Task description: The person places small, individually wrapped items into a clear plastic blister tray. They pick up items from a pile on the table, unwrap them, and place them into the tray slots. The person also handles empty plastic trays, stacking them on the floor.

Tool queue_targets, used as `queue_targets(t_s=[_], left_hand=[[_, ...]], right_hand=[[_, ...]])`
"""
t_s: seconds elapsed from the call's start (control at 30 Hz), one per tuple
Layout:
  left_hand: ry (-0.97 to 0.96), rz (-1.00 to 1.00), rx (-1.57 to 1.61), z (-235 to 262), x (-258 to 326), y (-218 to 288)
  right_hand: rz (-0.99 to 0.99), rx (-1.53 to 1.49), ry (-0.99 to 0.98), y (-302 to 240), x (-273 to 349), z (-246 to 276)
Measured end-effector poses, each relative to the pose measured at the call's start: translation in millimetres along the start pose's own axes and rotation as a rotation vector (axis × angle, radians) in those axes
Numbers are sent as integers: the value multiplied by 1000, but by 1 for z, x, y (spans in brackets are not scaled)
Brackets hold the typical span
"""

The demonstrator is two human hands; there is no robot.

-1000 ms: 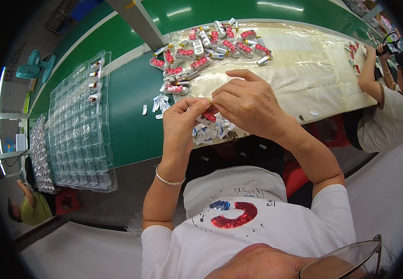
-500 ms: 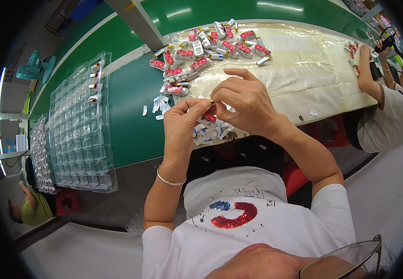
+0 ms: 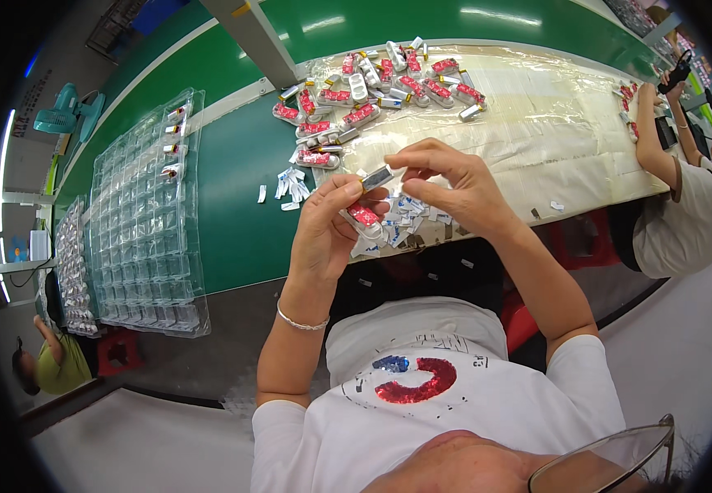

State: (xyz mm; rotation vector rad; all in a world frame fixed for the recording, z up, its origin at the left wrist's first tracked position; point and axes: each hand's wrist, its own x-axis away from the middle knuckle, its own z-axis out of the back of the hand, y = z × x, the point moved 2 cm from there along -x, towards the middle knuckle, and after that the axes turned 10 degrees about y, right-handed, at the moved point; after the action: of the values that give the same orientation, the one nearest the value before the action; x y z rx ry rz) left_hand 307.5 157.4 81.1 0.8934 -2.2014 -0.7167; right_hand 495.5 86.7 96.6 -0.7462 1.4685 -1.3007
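Peeling tab off small red-and-silver part (image 3: 370,209): left hand (image 3: 327,234) clamped on part, right hand (image 3: 454,185) pinching its far end (tab barely visible). Next, prob.: steady pull, firm l. grip.

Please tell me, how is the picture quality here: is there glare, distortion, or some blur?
Head view: strong fisheye bending, so the green table edge curves and the corners go black; ceiling lights glare in streaks on the far tabletop, and the clear plastic sheet shines; the left hand and right hand look sharp; the glasses rim at the bottom is soft.
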Motion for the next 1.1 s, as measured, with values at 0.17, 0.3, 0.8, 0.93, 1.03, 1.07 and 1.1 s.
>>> queue_targets(t_s=[0.17,0.3,0.8,0.93,1.03,1.07,1.1], left_hand=[[-22,87,51,-11,2,-7],[-13,110,67,-8,3,-9],[107,-311,-320,-10,28,-3],[147,-422,-380,-8,27,-6],[118,-455,-448,-5,25,-2],[94,-458,-461,-4,25,0],[71,-461,-473,-4,27,1]], right_hand=[[-150,-366,51,4,4,-23],[-130,-335,72,0,5,-25],[150,169,31,-27,1,-16],[282,269,-20,-42,-3,-18],[389,383,-45,-51,-5,-18],[419,403,-45,-52,-4,-19],[449,424,-45,-53,-4,-19]])
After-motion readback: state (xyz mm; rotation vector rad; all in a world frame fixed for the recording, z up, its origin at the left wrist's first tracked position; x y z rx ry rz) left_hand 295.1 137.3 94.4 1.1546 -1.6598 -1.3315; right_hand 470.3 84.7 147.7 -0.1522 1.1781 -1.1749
